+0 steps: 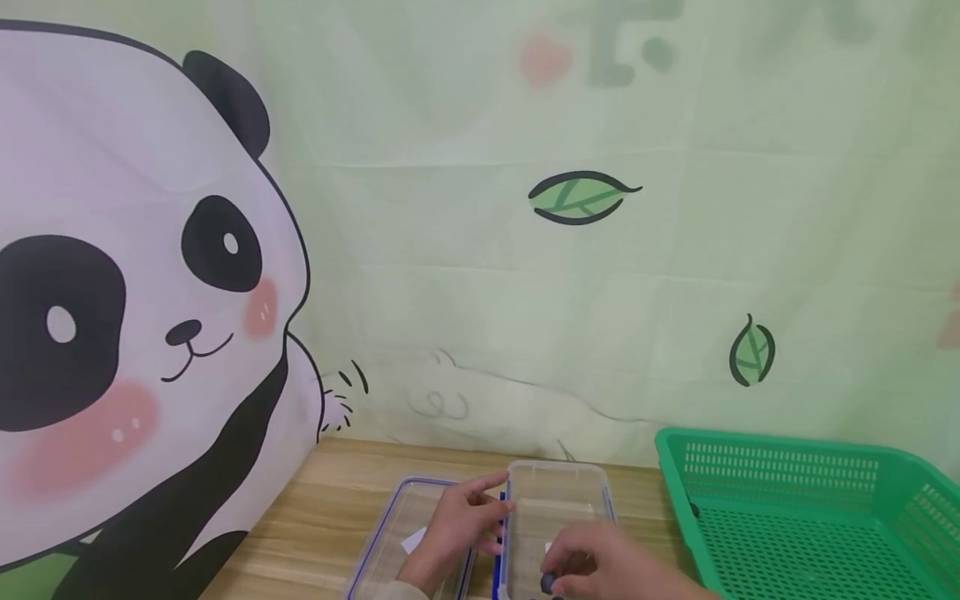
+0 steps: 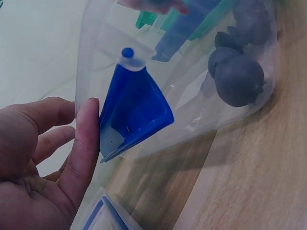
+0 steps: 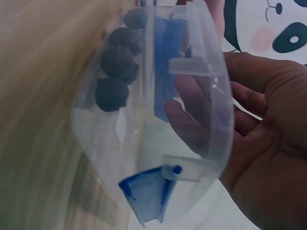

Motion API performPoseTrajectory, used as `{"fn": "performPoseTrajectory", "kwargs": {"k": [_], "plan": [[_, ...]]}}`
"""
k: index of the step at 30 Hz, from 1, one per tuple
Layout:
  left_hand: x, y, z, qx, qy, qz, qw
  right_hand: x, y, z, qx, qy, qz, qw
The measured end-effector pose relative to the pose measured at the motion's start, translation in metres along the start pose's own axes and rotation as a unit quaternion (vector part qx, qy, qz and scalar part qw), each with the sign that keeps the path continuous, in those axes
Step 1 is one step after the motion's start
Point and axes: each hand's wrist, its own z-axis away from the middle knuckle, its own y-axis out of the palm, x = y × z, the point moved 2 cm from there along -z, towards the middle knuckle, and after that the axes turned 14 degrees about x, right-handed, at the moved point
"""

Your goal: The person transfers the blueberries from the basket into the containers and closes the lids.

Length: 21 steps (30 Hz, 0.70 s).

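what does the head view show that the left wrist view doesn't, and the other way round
Only head: the panda print, leaf prints and the dark round piece pinched in the right hand.

Only left wrist: the broad face of a blue latch and the pile of dark pieces through the clear container; head catches at most their edges.

Both: that right hand, the left hand, the container, blue-edged lid or box, green basket and wooden table.

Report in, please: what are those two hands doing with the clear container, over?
Left fingers pinching the clear container at one side. Right fingers holding a dark round item. Similar items inside. Nothing visibly in the way.
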Motion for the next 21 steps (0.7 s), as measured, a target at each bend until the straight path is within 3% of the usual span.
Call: {"fn": "performPoseTrajectory", "kwargs": {"k": [8, 21], "plan": [[0.000, 0.002, 0.001, 0.003, 0.006, 0.007, 1.0000, -0.016, 0.005, -0.006, 0.037, -0.047, 0.010, 0.998], [0.001, 0.001, 0.000, 0.003, 0.009, 0.003, 0.9999, -0.009, 0.007, -0.006, 0.037, -0.017, -0.009, 0.999]]}}
